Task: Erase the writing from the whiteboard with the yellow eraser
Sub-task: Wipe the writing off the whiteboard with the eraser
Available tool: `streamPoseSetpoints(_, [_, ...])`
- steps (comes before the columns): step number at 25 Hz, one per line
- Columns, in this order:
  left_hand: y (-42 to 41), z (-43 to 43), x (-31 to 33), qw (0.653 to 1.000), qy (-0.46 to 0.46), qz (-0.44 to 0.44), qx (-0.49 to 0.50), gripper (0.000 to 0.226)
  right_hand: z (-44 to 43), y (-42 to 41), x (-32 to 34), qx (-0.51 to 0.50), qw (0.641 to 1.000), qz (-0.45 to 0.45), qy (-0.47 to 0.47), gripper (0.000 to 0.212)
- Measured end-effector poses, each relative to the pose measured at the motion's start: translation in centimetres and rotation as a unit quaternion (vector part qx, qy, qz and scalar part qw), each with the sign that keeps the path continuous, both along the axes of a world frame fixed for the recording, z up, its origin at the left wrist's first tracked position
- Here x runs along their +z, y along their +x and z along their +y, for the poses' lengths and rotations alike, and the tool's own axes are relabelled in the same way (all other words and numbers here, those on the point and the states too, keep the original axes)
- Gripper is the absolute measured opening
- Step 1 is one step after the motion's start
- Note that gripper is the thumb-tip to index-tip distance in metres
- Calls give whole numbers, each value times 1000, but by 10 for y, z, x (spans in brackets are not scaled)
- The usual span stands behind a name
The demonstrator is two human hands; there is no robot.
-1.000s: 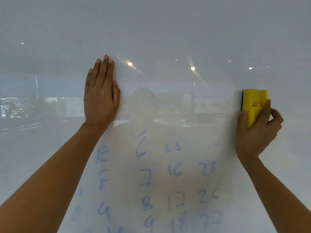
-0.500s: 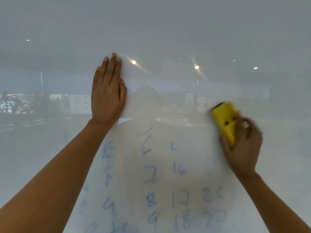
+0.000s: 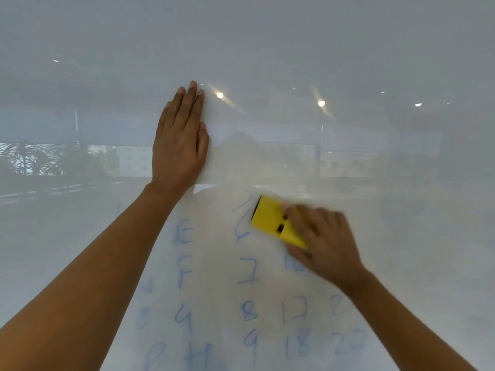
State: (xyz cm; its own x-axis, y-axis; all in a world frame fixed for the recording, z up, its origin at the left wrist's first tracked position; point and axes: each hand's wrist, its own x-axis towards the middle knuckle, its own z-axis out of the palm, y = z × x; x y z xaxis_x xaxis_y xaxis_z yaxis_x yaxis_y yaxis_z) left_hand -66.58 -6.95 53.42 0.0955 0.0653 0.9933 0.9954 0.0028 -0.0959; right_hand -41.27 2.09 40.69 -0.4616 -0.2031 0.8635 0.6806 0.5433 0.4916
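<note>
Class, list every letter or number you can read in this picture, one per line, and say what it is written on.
All are blue marker on the whiteboard:
"E"
"F"
"4"
"7"
"8"
"9"
"17"
"18"
Beside the yellow eraser in the right hand, a half-wiped figure, perhaps "6".
Right column and far-left marks: too smeared to read.

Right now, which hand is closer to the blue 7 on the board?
Right. The right hand, holding the eraser, is just up and right of the 7; the left hand lies flat on the whiteboard, well above and left of it.
</note>
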Motion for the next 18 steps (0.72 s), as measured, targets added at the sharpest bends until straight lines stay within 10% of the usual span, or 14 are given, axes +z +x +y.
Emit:
streamPoseSetpoints(5, [-7,-8,-9,999,13,-27,-28,49,-12,-36,90,-4,943,320,-91,62])
streamPoseSetpoints(13, [-40,-26,-26,999,21,-50,4,49,-21,-51,-21,-10,992,-103,65,58])
streamPoseSetpoints(18, [-64,-36,-32,998,19,-61,17,49,-21,-68,83,-17,966,256,-32,57])
